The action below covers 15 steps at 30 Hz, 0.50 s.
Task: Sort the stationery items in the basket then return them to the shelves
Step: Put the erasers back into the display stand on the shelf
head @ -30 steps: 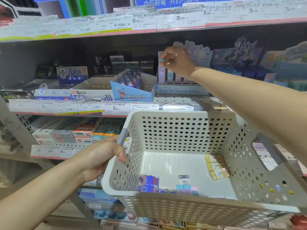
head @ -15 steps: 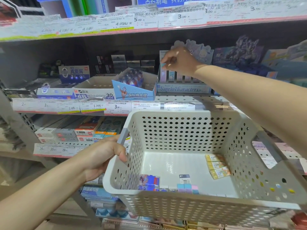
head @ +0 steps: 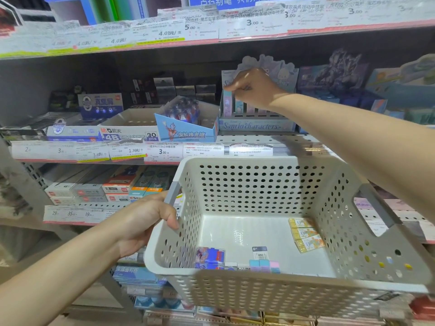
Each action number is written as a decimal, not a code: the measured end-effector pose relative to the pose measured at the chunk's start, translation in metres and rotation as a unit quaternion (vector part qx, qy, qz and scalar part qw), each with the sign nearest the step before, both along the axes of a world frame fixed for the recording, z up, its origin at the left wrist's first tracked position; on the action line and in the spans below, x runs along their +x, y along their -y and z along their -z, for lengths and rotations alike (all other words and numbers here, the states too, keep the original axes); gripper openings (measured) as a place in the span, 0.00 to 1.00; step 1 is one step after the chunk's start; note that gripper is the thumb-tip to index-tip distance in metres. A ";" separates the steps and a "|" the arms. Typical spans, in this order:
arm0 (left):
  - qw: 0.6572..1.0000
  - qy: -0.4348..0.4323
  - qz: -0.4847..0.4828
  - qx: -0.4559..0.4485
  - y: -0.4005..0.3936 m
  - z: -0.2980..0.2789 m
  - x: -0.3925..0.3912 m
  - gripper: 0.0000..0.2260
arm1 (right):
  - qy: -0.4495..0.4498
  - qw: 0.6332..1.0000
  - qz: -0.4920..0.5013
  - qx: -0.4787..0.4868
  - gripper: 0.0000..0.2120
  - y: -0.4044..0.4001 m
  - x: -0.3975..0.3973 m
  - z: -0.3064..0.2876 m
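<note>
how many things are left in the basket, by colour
In the basket, as far as the near rim lets me see:
yellow packs: 3
blue and red pack: 1
white labelled pack: 1
pastel blue and pink erasers: 3, partly hidden
total: 8 visible

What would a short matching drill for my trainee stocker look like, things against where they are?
Things:
1. yellow packs
2. left hand
3. right hand
4. blue display box

Places:
A. at the Sanrio display
B. on the basket rim
C. basket floor, right side
D. shelf, left of the Sanrio display

Pairs: 1-C, 2-B, 3-A, 4-D
</note>
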State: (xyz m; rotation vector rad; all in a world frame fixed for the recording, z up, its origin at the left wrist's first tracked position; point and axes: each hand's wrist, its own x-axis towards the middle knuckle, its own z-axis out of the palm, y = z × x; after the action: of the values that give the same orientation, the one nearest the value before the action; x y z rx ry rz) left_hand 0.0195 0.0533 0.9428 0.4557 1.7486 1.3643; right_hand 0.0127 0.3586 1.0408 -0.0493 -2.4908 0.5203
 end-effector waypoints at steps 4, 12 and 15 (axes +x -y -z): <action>0.999 -0.029 -0.017 -0.001 0.000 0.002 0.001 0.30 | -0.014 0.999 0.012 -0.033 0.12 0.003 -0.001 0.001; 0.999 -0.022 -0.025 -0.006 0.002 0.004 -0.002 0.30 | -0.026 0.998 0.014 -0.064 0.12 0.003 -0.006 0.004; 1.000 0.007 -0.007 -0.002 0.002 0.001 0.000 0.27 | -0.028 0.998 0.022 -0.049 0.12 0.004 -0.005 0.006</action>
State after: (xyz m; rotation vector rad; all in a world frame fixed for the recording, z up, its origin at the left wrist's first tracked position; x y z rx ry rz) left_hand 0.0192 0.0509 0.9423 0.4309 1.7462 1.3708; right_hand 0.0076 0.3549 1.0348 -0.1265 -2.4023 0.6153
